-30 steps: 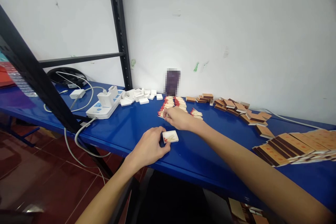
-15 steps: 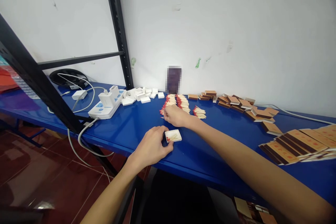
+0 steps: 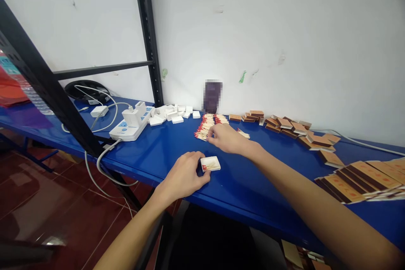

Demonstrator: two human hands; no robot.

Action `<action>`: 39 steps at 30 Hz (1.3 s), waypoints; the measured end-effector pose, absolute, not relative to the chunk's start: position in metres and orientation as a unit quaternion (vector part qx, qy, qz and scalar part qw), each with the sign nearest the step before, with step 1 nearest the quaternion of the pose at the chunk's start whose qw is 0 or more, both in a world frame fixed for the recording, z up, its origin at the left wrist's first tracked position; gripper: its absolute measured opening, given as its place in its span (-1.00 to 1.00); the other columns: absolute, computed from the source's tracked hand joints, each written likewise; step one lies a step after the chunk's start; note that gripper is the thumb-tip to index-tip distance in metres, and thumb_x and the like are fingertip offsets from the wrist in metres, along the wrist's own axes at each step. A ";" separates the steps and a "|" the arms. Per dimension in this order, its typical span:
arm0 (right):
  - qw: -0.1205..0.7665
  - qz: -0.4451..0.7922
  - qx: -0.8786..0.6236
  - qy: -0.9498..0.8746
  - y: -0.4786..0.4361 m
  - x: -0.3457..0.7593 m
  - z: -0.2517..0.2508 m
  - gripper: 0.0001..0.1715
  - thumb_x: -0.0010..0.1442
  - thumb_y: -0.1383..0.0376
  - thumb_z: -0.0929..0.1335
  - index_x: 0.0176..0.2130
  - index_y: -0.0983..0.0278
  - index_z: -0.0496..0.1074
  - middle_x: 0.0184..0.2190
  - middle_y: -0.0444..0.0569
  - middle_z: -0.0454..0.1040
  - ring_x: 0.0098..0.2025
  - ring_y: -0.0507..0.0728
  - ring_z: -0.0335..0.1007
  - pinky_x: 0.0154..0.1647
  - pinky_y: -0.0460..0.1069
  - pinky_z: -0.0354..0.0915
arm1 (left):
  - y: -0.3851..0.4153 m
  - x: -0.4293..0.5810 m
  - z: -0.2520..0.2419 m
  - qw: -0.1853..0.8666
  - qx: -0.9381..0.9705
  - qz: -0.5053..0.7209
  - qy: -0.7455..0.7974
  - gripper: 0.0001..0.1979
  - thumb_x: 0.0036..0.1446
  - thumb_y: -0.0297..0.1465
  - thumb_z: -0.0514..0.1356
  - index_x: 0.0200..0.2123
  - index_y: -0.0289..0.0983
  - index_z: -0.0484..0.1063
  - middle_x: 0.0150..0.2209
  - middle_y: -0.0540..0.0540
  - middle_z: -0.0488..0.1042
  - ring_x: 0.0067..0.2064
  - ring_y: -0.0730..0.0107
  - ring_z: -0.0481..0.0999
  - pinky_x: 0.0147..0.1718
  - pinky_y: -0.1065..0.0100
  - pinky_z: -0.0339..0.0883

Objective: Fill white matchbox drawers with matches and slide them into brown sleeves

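Observation:
My left hand (image 3: 185, 174) rests on the blue table (image 3: 152, 152) with its fingers curled round the left end of a small white matchbox tray (image 3: 211, 163) that holds a few matches. My right hand (image 3: 226, 138) reaches past it to the pile of red-tipped matches (image 3: 204, 126), fingers pinched at the pile's near edge; what they hold is too small to make out.
Several empty white trays (image 3: 172, 114) lie beside a white power strip (image 3: 129, 128) with cables. Brown matchbox sleeves (image 3: 284, 124) line the wall, and stacks of flat sleeves (image 3: 357, 179) sit at right. A black shelf post (image 3: 152, 46) stands behind.
My right hand has shifted slightly right along the match pile. The left hand and the tray have stayed in place; the camera has moved a little.

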State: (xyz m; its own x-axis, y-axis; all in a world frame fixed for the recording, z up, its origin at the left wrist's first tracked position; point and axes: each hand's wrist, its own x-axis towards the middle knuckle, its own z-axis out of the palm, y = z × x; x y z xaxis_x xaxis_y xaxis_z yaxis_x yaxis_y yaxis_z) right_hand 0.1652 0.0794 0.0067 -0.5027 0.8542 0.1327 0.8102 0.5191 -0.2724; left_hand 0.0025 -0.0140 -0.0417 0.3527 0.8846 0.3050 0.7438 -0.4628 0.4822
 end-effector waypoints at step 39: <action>0.143 0.052 -0.514 -0.845 0.081 0.249 -0.033 -0.75 0.31 0.24 0.23 -0.19 0.28 0.44 -0.43 -0.05 0.48 -0.39 0.10 0.36 -0.37 -0.06 0.13 | -0.018 0.000 -0.038 0.120 0.839 0.238 0.474 -0.77 0.22 -0.21 0.11 -0.18 -0.23 0.41 -0.28 -0.05 0.47 -0.22 0.24 0.40 -0.20 0.25 0.23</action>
State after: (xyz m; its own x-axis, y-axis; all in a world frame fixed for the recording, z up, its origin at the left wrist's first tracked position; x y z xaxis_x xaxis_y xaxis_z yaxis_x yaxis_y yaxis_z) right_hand 0.2486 0.0808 -0.0329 -0.4319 0.8821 0.1880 0.8527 0.4673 -0.2336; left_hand -0.0004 -0.0183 -0.0381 0.4379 0.8523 0.2862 0.7375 -0.5226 0.4278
